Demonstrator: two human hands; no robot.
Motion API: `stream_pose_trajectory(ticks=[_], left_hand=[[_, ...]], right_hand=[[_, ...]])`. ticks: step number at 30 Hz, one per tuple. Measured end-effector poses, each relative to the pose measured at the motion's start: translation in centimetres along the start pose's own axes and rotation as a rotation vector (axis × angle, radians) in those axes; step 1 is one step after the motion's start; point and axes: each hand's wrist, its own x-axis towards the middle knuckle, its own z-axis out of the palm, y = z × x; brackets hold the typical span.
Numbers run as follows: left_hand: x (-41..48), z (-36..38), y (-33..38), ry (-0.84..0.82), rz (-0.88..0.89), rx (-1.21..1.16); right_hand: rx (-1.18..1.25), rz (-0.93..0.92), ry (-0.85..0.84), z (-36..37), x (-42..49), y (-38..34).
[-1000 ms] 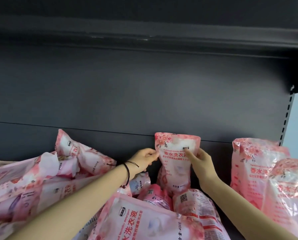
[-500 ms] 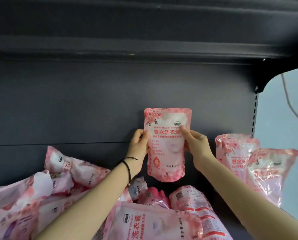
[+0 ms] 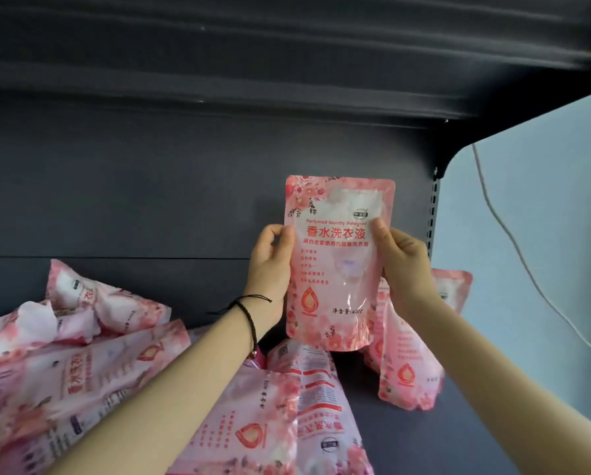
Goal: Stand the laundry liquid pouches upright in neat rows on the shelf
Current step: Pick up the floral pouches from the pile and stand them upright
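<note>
Both hands hold pouch upright (label facing camera).

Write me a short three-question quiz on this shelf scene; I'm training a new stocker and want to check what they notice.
1. True or false: the glossy pink floral laundry pouch in the air is held by both the left hand and the right hand.
2. Multiple choice: the pink pouches standing upright are (A) left of the held pouch, (B) right of it and partly behind it, (C) on the shelf above.
3. Fill in: the heap of pink pouches on the left of the dark grey metal shelf lies ____, not upright.

Key: 1 true; 2 B; 3 flat or jumbled.
</note>
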Motion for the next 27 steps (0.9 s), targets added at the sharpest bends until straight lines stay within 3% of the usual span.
stream_pose_trajectory(ticks=[10, 27], left_hand=[[-6.6, 5.5, -1.1, 0.108, 0.107, 0.090], [-12.0, 10.2, -7.8, -0.015, -0.141, 0.161]], right_hand=[[0.098, 0.176, -0.130, -7.9, -2.2, -1.2], [0.153, 0.360, -0.094, -16.1, -6.7, 4.5]])
